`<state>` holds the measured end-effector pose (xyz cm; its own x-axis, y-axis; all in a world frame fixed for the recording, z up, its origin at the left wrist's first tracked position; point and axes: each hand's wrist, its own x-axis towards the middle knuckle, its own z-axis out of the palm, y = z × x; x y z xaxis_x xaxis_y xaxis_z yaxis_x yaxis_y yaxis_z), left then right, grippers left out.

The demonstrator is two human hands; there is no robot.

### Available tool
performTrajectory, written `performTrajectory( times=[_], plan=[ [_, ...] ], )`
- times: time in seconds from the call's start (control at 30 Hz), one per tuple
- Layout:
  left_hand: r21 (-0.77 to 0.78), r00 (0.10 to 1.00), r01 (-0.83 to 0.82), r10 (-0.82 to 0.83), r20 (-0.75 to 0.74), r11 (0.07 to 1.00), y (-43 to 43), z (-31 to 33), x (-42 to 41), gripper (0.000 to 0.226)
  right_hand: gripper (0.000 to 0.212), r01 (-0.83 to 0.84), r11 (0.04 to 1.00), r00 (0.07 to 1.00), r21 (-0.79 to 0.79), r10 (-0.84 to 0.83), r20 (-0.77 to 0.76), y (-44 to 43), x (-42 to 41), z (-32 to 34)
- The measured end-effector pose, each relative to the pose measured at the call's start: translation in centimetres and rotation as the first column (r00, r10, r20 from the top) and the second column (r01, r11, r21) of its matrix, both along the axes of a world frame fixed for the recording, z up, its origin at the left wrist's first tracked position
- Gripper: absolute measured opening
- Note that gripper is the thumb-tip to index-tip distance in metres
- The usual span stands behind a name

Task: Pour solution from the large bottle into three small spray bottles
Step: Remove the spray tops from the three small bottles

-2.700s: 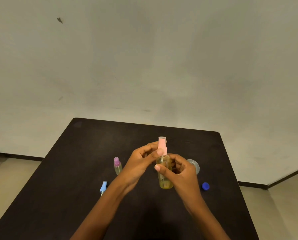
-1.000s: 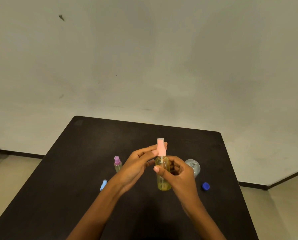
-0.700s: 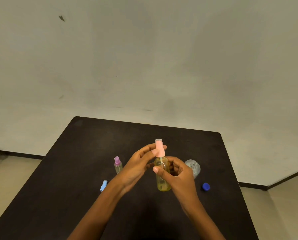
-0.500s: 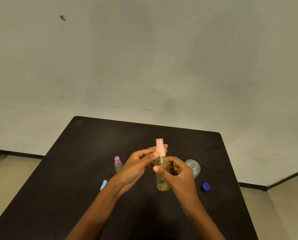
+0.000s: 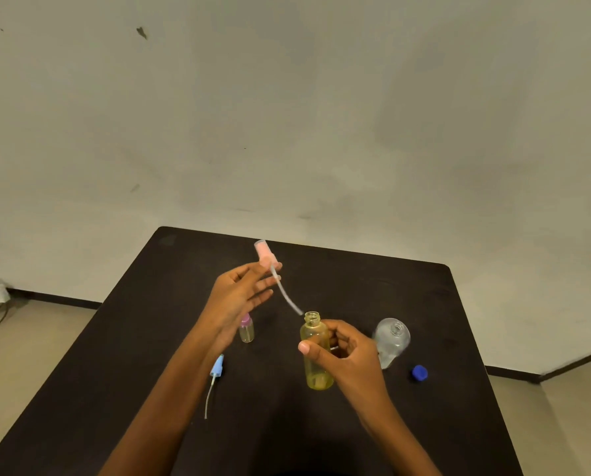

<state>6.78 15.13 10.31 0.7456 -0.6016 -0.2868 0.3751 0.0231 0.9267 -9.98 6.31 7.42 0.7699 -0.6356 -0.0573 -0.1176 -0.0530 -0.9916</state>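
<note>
Dark tabletop [image 5: 355, 276] below, the right hand [image 5: 350, 355] curls round the upright yellow spray bottle [image 5: 316, 371] while the left hand [image 5: 239, 297] pinches the pink sprayer head [image 5: 264, 252] up-left of it, dip tube [image 5: 285, 293] barely clear of its neck; best lift straight away, bottle kept steady.

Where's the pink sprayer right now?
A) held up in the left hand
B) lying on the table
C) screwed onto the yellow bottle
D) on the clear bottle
A: the left hand pinches the pink sprayer in the air, and the yellow bottle has a bare neck.
</note>
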Motion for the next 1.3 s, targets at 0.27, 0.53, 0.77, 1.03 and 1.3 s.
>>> performTrajectory(
  times=[0.27, 0.53, 0.77, 1.03, 1.3],
  plan=[
    [0.401, 0.977, -0.139, 0.06, 0.203, 0.906, 5.3, -5.6, 7.2, 0.019, 0.028, 0.124, 0.988, 0.989, 0.088, -0.13, 0.074, -1.5, 2.3, -0.2],
    [0.905, 0.94, 0.053, -0.326, 0.098, 0.422, 9.4, -16.5, 10.2, 0.023, 0.034, 0.047, 0.994, 0.984, -0.102, -0.063, -0.164, -2.3, 8.0, -7.5],
    [0.94, 0.937, 0.057, -0.343, 0.066, 0.337, 9.5, -18.9, 8.6, 0.026, 0.024, 0.017, 0.975, 0.913, -0.223, -0.106, -0.395, -1.9, 9.9, -13.9],
    [0.984, 0.866, -0.054, -0.483, 0.131, 0.169, 9.2, -20.1, 8.5, 0.032, 0.024, -0.007, 0.975, 0.875, -0.224, -0.103, -0.474, -2.3, 9.8, -16.0],
    [0.981, 0.889, -0.036, -0.442, 0.119, 0.191, 9.2, -20.5, 8.8, 0.039, 0.068, -0.293, 0.681, 0.841, -0.671, -0.149, -0.519, -1.4, 11.2, -12.6]
  ],
)
